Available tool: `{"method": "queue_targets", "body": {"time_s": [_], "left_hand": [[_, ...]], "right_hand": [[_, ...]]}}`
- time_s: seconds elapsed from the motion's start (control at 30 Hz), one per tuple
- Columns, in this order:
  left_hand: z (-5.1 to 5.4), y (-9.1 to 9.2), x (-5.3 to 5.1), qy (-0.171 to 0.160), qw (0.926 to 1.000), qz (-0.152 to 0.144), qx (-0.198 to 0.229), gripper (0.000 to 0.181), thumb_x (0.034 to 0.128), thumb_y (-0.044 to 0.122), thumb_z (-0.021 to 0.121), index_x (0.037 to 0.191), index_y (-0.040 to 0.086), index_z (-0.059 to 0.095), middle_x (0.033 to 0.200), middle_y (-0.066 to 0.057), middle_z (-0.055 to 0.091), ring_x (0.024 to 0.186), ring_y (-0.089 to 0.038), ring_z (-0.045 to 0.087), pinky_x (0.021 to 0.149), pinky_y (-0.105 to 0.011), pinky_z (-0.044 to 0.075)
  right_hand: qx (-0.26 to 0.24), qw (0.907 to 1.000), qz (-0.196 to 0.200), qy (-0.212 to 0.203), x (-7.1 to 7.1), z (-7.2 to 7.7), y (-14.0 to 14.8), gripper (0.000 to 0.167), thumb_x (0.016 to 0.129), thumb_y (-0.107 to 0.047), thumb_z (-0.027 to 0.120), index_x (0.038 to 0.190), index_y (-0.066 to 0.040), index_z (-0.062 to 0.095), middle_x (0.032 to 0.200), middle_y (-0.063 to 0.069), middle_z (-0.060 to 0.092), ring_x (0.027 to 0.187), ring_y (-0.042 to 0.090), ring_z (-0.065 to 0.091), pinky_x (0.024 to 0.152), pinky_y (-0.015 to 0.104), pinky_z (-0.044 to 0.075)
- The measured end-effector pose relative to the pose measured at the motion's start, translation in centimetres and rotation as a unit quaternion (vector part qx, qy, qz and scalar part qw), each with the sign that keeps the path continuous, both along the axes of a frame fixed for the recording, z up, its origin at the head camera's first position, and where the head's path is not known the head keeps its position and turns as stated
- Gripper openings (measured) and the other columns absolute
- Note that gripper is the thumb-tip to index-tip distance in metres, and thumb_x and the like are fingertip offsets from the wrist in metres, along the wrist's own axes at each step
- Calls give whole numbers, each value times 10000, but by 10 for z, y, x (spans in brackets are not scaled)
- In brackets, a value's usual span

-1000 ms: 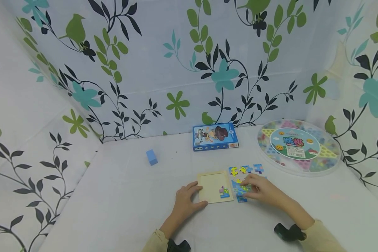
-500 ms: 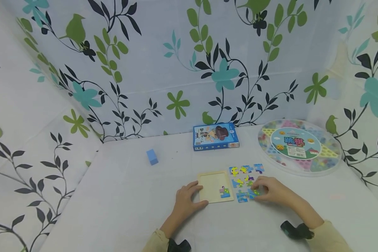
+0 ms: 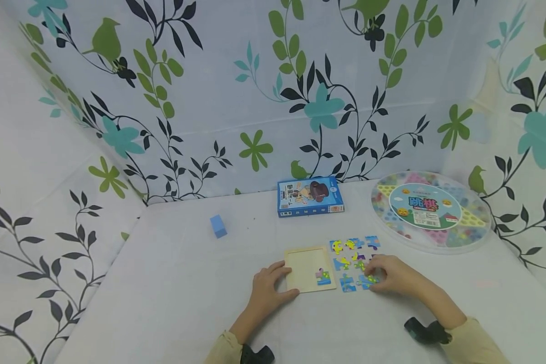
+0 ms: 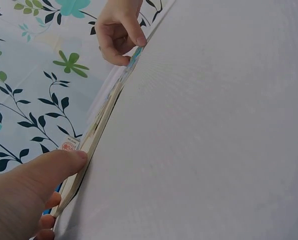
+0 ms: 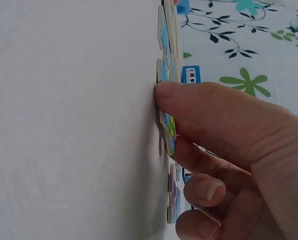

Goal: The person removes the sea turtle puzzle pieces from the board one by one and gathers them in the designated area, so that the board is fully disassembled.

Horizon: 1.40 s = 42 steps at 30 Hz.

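Observation:
My left hand (image 3: 267, 290) grips the left side of a shallow wooden puzzle tray (image 3: 300, 265), thumb at its near edge. One puzzle piece (image 3: 323, 277), blue, green and purple, lies in the tray's near right corner. Right of the tray, my right hand (image 3: 397, 275) pinches a blue and green puzzle piece (image 5: 170, 142) between thumb and finger. In the right wrist view that piece looks slightly tilted, with a shadow on the cloth beside it. Several loose puzzle pieces (image 3: 347, 283) are laid out in rows there, some partly hidden by my right fingers.
Behind the tray lies a blue game box (image 3: 310, 197). A round, clear-lidded Chinese checkers set (image 3: 429, 212) is at the back right. Farther left sits a small blue block (image 3: 218, 226). A patterned cloth (image 3: 200, 101) hangs behind the white table surface (image 3: 173, 283).
My right hand has moved right, from over the middle of the loose pieces to their near right corner, uncovering several. It now pinches a piece there. My left hand stays on the tray.

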<state>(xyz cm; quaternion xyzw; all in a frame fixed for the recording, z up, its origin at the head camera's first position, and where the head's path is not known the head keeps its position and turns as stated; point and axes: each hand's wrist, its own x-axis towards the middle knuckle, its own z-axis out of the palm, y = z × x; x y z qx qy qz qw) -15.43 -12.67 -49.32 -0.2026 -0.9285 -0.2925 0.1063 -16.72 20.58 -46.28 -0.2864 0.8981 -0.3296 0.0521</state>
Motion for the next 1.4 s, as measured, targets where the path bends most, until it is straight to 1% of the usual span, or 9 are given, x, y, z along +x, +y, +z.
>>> {"method": "queue_targets", "body": {"time_s": [0.53,0.63,0.77,0.87,0.97,1.07,1.17,1.33,1.4], "left_hand": [[-1,0,-1,-10,10000,9,70,498,701,414,723,1084,112,619,1208,-83,531,1100,-275,474,879,-523,282],[-2,-1,-2,-33,10000,3,80,506,701,424,720,1087,114,616,1209,-82,530,1102,-280,471,885,-530,275],[-3,-1,-2,-117,9999,2,115,516,699,438,718,1090,117,615,1213,-80,527,1101,-285,469,881,-526,277],[-3,-1,-1,-124,9998,-6,172,513,699,434,721,1088,117,616,1213,-80,527,1100,-284,469,877,-523,279],[-3,-1,0,-101,9997,-12,207,512,700,431,722,1088,115,616,1213,-79,527,1100,-284,469,876,-524,278],[-3,-2,0,-97,9997,-3,215,508,701,425,723,1090,116,615,1214,-78,526,1105,-282,465,880,-524,273],[-2,-2,0,-95,9998,20,179,508,701,421,726,1091,116,614,1214,-76,525,1107,-282,464,883,-525,270],[-1,-1,1,-103,9999,28,120,507,702,416,725,1095,116,614,1212,-76,526,1097,-283,466,871,-517,283],[0,-1,1,-104,9999,10,112,504,706,416,722,1097,116,614,1213,-76,526,1087,-279,469,857,-503,295]], "right_hand": [[107,9999,-58,23,0,3,-1,238,665,-153,766,868,-121,647,876,-87,549,807,119,495,738,325,429],[-98,9997,-4,237,0,6,-2,254,666,-157,775,866,-113,625,859,-72,541,758,124,469,673,283,415],[-558,9964,-146,616,-1,12,-8,257,684,-140,772,876,-106,606,836,-24,554,689,149,441,586,236,367],[-786,9930,-357,804,-5,18,-18,247,709,-124,754,910,-90,615,850,9,568,630,118,416,540,220,353],[-908,9906,-406,942,-11,21,-31,267,718,-105,745,947,-51,618,881,41,583,576,84,375,507,215,343],[-994,9908,-292,872,-15,21,-45,303,718,-92,743,980,-15,611,929,73,593,563,79,366,503,219,348],[-923,9938,-79,615,-16,17,-58,326,730,-109,733,1007,2,600,948,90,589,569,88,384,516,229,372],[-661,9971,157,331,-13,6,-74,346,744,-151,726,1036,-12,602,974,70,598,707,147,491,633,260,436],[-653,9970,183,361,-12,3,-78,356,739,-148,731,1042,-12,602,981,67,605,770,175,515,671,274,443]]}}
